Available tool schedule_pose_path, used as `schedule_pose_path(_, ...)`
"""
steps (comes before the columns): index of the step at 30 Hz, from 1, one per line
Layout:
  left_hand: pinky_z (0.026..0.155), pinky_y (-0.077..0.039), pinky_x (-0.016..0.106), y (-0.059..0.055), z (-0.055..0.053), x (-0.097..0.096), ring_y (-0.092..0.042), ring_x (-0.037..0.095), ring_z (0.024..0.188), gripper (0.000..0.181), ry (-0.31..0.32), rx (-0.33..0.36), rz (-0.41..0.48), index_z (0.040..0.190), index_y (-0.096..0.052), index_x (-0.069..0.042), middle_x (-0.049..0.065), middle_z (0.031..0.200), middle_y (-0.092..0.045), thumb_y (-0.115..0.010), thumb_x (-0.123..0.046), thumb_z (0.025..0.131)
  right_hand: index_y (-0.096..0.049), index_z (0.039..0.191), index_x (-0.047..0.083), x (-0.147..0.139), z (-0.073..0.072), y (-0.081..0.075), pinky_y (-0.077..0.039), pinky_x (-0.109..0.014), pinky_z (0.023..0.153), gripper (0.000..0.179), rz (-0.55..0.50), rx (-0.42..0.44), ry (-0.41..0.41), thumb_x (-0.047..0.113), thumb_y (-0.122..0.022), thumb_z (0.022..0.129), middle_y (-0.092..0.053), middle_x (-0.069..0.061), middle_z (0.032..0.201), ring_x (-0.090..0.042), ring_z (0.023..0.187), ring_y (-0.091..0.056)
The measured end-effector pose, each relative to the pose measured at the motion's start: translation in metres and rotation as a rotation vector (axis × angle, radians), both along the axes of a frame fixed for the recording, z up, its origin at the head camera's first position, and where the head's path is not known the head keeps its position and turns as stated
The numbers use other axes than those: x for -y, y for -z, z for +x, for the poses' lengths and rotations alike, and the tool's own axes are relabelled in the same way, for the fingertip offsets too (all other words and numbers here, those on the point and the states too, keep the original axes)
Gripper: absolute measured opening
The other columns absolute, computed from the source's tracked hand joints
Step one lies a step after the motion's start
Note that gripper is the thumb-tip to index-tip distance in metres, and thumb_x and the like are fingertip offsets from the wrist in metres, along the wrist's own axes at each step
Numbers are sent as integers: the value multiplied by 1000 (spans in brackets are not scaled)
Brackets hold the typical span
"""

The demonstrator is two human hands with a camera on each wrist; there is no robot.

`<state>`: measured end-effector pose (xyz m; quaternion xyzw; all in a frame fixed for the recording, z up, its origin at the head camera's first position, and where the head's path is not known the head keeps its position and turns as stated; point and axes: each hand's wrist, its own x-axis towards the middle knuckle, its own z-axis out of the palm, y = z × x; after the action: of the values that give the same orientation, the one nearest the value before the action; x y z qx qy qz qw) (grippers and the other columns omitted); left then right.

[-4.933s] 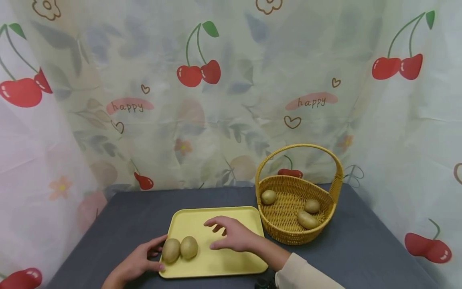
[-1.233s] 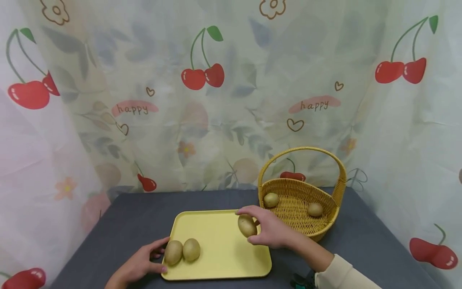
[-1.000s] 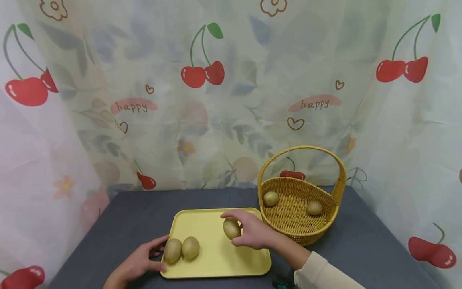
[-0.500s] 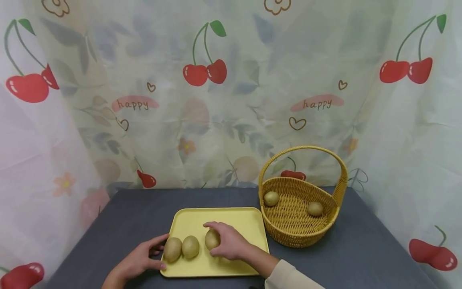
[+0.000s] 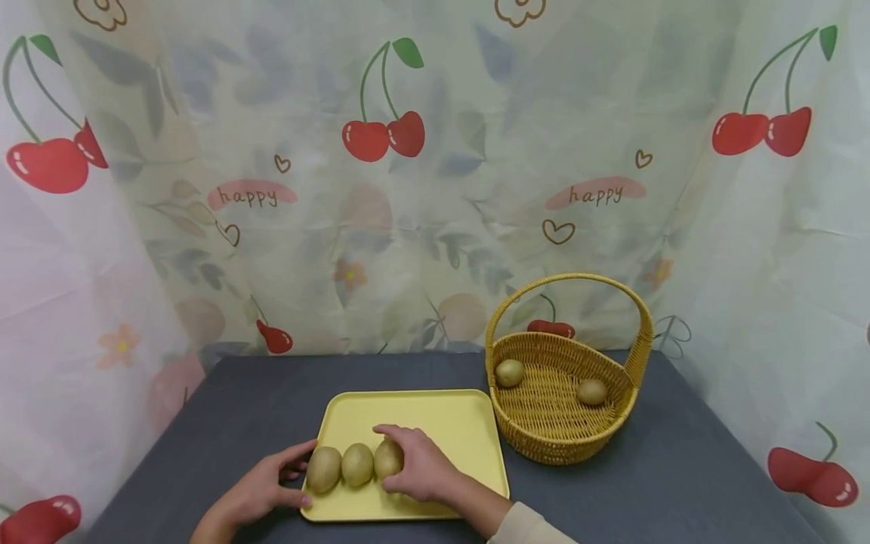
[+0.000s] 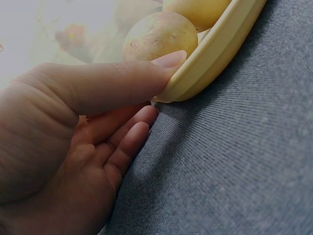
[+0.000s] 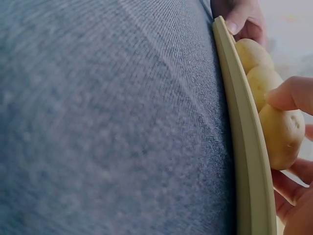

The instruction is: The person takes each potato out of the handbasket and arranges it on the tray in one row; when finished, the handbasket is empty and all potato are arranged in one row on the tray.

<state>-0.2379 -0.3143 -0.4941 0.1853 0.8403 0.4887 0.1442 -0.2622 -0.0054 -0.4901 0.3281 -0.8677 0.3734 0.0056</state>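
On the yellow tray [image 5: 435,412], a row of potatoes runs in from the left edge. The leftmost potato [image 5: 324,470] stands beside the middle potato [image 5: 357,465]. My right hand [image 5: 421,465] grips a third potato [image 7: 281,137] between thumb and fingers, right up against the middle one; the palm side is partly hidden in the head view. My left hand [image 5: 257,487] holds the tray at its left side, its thumb [image 6: 122,83] on the rim and its other fingers at the outer edge.
A wicker basket [image 5: 557,449] with a tall handle stands right of the tray, touching or nearly touching its corner. Inside lie a potato [image 5: 510,372] at the left and another potato [image 5: 592,391] at the right. A dark cloth [image 5: 272,393] covers the table; a printed curtain [image 5: 435,257] hangs behind.
Earlier my right hand was empty over the tray, with three potatoes in the basket. It has since carried one leftward from there to the row on the tray. My left hand stays put.
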Motion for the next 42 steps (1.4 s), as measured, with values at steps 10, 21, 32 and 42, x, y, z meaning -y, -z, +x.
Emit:
schedule_pose_path(10,83,-47,31,-1,-1,-2,-56,32,109,83,-3,8,-19,146,-31,12,28,134,-50,-78,-16,83,-51,141,14,-9,2,-4,-38,-40,100,79,7,-24,-38,25,-84,69,-54,-2,135,-21,123,-48)
schedule_pose_path(21,84,-47,33,-1,-2,-2,-56,32,110,84,-12,24,-27,147,-31,11,31,138,-44,-78,-17,83,-49,143,15,-44,8,-22,-45,-42,92,71,-76,76,-51,21,-79,78,-50,-4,138,-30,120,-52)
schedule_pose_path(32,83,-48,31,-1,0,-1,-57,27,107,82,-11,-6,-29,145,-32,13,29,135,-48,-78,-15,83,-63,125,11,-109,3,-64,-53,-39,77,38,-178,-108,-26,9,-71,88,-64,-2,115,-18,96,-64)
schedule_pose_path(42,83,-47,29,-2,0,-2,-57,26,107,83,1,-2,-26,146,-32,12,28,134,-49,-77,-17,84,-68,114,8,-163,-20,-114,-53,-36,75,26,-173,-205,141,6,-71,88,-67,-6,104,-20,90,-63)
